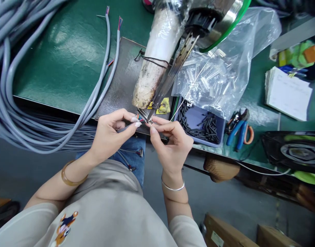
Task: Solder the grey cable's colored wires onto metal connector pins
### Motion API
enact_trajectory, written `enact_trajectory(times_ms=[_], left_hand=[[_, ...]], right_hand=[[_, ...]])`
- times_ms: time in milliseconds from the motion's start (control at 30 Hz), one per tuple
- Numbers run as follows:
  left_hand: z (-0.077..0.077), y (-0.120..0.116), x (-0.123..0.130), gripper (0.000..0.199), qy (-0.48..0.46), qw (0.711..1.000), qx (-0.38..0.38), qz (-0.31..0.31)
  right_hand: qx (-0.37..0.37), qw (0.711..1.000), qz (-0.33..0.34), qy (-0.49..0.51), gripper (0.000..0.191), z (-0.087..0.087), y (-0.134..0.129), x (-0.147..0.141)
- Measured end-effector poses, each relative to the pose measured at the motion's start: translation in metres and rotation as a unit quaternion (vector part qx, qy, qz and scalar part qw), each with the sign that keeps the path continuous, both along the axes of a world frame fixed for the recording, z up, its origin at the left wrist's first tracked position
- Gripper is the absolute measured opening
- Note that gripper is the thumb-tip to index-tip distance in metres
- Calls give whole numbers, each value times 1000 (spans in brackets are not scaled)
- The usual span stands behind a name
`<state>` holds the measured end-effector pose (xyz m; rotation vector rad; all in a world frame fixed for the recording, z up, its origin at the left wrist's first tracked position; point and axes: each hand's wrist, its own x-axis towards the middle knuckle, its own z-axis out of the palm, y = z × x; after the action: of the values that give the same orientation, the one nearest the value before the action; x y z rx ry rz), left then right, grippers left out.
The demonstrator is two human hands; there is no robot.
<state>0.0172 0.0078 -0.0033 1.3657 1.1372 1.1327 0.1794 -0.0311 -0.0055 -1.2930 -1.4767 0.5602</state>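
At the front edge of the bench, my left hand is closed, thumb against fingers, on thin coloured wires. The wires meet a small multi-pin connector. My right hand pinches the connector's right end between thumb and fingertips. A soldering iron slants down from above, its dark tip at the connector; whether it touches a pin I cannot tell. Left of the iron hangs a white, scorched tube wrapped in plastic.
Grey cables loop over the left side. A blue tray of short black sleeves stands right of my hands, beneath a clear bag of connectors. Farther right are pliers, a notepad and a black fan-like device.
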Motion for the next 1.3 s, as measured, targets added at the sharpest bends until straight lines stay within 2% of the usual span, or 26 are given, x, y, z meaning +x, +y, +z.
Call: enact_trajectory(times_ms=[367, 467, 667, 833, 1033, 1300], left_hand=[[3, -3, 0, 6, 8, 997, 71, 4], [3, -2, 0, 9, -3, 999, 45, 9], [-1, -1, -1, 18, -43, 998, -47, -8], [-3, -3, -1, 16, -33, 999, -30, -5], [3, -2, 0, 15, -18, 1000, 1, 13], [0, 0, -5, 21, -65, 993, -94, -31]], right_hand=[[80, 992, -16, -94, 15, 7, 8, -1], [93, 989, -23, -114, 13, 6, 7, -2], [69, 990, -23, -124, 13, 0, 3, -1], [82, 989, -20, -119, 13, -2, 6, 0], [115, 986, -24, -120, 13, 1, 9, -2], [80, 991, -12, -107, 13, -3, 8, 1]])
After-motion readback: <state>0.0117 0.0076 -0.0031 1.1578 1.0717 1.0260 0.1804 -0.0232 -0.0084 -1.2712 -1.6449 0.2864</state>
